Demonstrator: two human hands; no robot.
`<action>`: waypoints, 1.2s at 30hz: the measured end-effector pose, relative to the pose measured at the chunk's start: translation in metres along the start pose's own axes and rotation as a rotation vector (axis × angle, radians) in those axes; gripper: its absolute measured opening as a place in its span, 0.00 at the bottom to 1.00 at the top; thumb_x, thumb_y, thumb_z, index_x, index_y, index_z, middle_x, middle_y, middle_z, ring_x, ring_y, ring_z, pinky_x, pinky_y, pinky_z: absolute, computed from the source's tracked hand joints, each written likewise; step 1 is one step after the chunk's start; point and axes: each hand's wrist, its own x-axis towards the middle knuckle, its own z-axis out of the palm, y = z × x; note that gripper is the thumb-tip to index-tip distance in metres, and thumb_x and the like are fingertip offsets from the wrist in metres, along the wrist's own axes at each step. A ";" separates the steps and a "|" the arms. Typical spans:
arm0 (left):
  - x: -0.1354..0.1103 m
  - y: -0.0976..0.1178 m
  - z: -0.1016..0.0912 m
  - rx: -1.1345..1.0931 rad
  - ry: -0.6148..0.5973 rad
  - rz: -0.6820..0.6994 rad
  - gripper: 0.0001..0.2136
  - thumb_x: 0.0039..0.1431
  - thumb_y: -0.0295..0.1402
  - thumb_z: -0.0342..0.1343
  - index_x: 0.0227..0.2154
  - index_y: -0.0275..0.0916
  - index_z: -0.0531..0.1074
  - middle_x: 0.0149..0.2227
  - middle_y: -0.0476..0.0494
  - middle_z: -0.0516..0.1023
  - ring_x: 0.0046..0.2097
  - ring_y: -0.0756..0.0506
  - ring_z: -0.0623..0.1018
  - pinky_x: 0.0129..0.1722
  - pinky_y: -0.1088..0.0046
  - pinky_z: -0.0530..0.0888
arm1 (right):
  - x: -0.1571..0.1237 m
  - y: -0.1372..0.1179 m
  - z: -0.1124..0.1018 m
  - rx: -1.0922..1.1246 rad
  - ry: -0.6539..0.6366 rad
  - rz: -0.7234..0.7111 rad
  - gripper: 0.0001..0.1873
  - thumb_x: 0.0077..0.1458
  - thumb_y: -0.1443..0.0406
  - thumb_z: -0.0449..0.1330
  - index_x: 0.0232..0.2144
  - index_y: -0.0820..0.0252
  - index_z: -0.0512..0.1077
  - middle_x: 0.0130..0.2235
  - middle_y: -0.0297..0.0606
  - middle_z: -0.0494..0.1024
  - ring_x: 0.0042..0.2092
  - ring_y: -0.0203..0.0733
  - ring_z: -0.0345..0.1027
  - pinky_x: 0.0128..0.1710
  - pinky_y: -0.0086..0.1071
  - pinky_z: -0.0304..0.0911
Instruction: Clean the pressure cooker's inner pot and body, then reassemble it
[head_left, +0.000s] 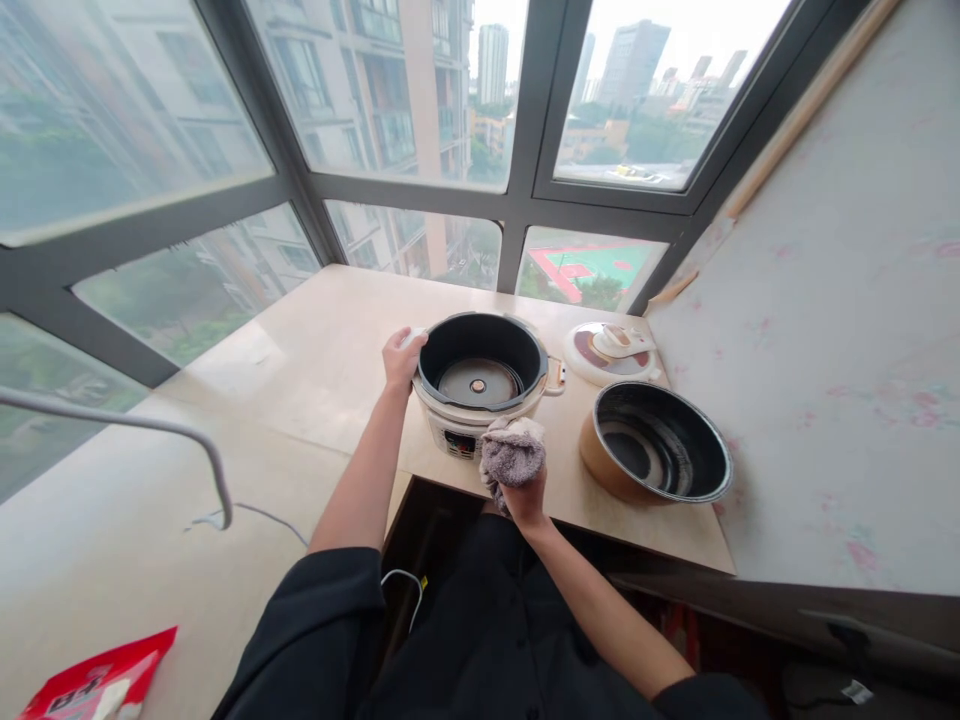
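Note:
A cream rice cooker body (480, 395) stands open on the beige counter (315, 350), its black well and heating plate showing. My left hand (401, 358) grips the cooker's left rim. My right hand (525, 495) is closed on a grey-pink cloth (512, 450), pressed against the cooker's front wall near the control panel. The removed inner pot (652, 445), brown outside and dark inside, sits to the right. The cooker's lid (609, 350) lies behind the pot.
Large windows run along the back and left. A pale papered wall (832, 330) closes the right side. A metal hanger hook (210, 460) juts in at left. A red packet (97, 685) lies bottom left. A white cable (401, 580) hangs below the counter edge.

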 end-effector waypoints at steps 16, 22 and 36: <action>-0.186 -0.016 -0.023 -0.113 0.252 0.122 0.20 0.61 0.37 0.52 0.56 0.41 0.67 0.61 0.37 0.70 0.65 0.39 0.69 0.65 0.61 0.66 | 0.008 -0.064 -0.064 -0.090 -0.127 -0.313 0.28 0.62 0.63 0.56 0.64 0.61 0.62 0.56 0.52 0.73 0.58 0.51 0.67 0.56 0.36 0.67; -0.283 -0.033 -0.038 -0.284 -0.042 0.137 0.35 0.55 0.40 0.56 0.67 0.49 0.59 0.67 0.41 0.66 0.68 0.36 0.67 0.65 0.58 0.67 | 0.003 -0.096 -0.052 -0.025 -0.167 -0.349 0.29 0.62 0.60 0.58 0.64 0.56 0.63 0.58 0.49 0.71 0.57 0.51 0.68 0.55 0.37 0.69; -0.214 -0.006 -0.073 -0.297 0.055 -0.067 0.25 0.61 0.50 0.53 0.56 0.41 0.74 0.54 0.39 0.80 0.62 0.37 0.75 0.63 0.60 0.73 | -0.005 -0.104 -0.037 0.227 -0.547 -0.911 0.49 0.56 0.67 0.60 0.74 0.67 0.42 0.74 0.59 0.47 0.75 0.59 0.36 0.71 0.56 0.47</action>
